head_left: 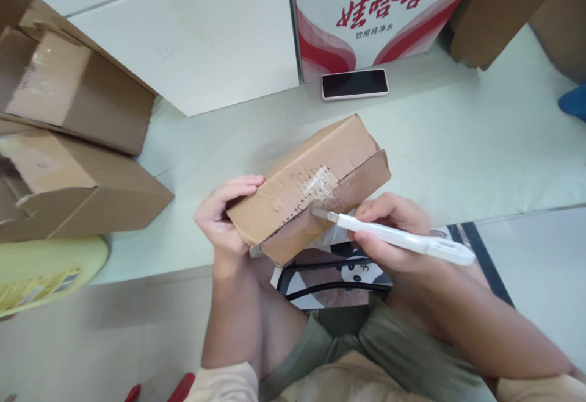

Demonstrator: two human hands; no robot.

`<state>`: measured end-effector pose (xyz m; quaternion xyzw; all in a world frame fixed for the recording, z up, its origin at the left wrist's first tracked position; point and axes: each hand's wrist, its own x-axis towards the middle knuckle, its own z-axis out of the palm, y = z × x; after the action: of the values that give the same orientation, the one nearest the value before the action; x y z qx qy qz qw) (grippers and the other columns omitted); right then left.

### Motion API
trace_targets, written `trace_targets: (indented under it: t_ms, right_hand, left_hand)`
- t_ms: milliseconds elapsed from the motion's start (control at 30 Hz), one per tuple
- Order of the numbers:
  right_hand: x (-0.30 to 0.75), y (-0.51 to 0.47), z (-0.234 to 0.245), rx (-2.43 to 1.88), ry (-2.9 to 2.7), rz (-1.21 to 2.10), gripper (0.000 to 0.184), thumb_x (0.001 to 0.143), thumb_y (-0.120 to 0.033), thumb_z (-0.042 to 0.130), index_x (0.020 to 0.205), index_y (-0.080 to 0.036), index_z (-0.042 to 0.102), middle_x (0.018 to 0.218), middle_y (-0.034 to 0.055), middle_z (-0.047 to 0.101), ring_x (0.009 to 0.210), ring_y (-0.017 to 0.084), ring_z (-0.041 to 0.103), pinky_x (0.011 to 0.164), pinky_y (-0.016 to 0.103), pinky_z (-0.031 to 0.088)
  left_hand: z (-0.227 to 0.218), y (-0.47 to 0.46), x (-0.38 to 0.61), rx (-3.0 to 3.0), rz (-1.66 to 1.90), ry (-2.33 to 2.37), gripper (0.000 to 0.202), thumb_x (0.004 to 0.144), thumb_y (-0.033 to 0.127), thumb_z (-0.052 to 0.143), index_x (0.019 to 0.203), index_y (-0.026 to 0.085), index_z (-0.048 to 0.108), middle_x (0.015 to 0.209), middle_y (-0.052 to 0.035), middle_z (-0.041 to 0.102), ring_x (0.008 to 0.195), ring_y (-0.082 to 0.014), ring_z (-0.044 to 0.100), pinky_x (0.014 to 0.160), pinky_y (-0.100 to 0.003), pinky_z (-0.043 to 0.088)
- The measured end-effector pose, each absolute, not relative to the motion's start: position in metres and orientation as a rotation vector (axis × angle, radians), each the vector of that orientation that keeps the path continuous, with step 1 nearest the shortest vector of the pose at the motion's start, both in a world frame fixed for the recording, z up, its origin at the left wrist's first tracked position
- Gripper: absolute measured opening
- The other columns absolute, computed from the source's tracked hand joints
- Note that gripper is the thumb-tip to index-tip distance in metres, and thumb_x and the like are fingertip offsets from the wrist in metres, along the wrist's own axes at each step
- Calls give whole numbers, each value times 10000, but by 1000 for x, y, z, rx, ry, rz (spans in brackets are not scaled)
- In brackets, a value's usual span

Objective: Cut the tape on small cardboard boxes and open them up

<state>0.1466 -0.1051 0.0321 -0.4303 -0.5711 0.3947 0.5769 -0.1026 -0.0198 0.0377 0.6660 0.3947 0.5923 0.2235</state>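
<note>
A small brown cardboard box (315, 164) is held tilted above my lap, at the near edge of the pale surface. Clear tape (320, 185), wrinkled and torn-looking, covers part of its seam. My left hand (229, 213) grips the box's left end, fingers over the top edge and the thumb side hidden. In my right hand (394, 231) is a white utility knife (403, 240), pinched between thumb and fingers. Its short blade points left and meets the box at the seam just below the tape; how deep it goes I cannot tell.
A pink-edged phone (354, 84) lies on the pale surface (439, 146), before a red-and-white carton (379, 17). A large white box (192, 42) stands at its left. Brown cardboard boxes (91, 188) and a yellow container (50, 274) crowd the left. A panda-print bag (352, 271) is below the box.
</note>
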Motion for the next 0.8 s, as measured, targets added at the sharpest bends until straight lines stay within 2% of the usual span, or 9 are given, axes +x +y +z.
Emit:
trace_targets:
  t_ms: [167, 300, 433, 567, 800]
  right_hand:
    - [147, -106, 36, -978, -1326, 785, 129, 863, -323, 799, 874, -289, 675, 686, -25, 718, 517, 159, 630, 440, 300, 458]
    - [146, -108, 44, -1032, -1277, 785, 157, 894, -387, 783, 847, -285, 674, 687, -1, 702, 540, 163, 640, 443, 303, 464]
    - [148, -104, 48, -930, -1354, 717, 103, 911, -314, 761, 883, -265, 675, 709, 14, 710, 553, 163, 675, 451, 285, 511]
    - [154, -91, 52, -712, -1638, 545, 75, 894, -205, 747, 933, -204, 682, 699, 39, 716, 563, 152, 704, 478, 233, 553]
    - [154, -86, 55, -748, -1688, 456, 42, 958, -238, 673, 920, -219, 673, 688, 26, 706, 546, 141, 686, 453, 218, 552]
  left_hand:
    - [39, -22, -102, 1871, 1628, 1006, 337, 770, 583, 830, 922, 285, 790, 927, -27, 817, 878, -222, 803, 819, -377, 672]
    - [42, -26, -101, 1889, 1587, 1004, 411, 716, 643, 864, 904, 284, 797, 943, -33, 823, 875, -232, 809, 842, -399, 685]
    - [44, -26, -98, 1897, 1580, 923, 330, 757, 513, 894, 992, 296, 815, 998, -35, 843, 915, -230, 820, 865, -392, 689]
    - [42, -21, -94, 1908, 1613, 875, 356, 726, 548, 902, 952, 285, 823, 948, -36, 850, 861, -235, 824, 814, -379, 694]
    - [42, -20, -94, 1919, 1615, 815, 330, 755, 481, 897, 1025, 303, 828, 995, -37, 854, 881, -243, 828, 809, -373, 693]
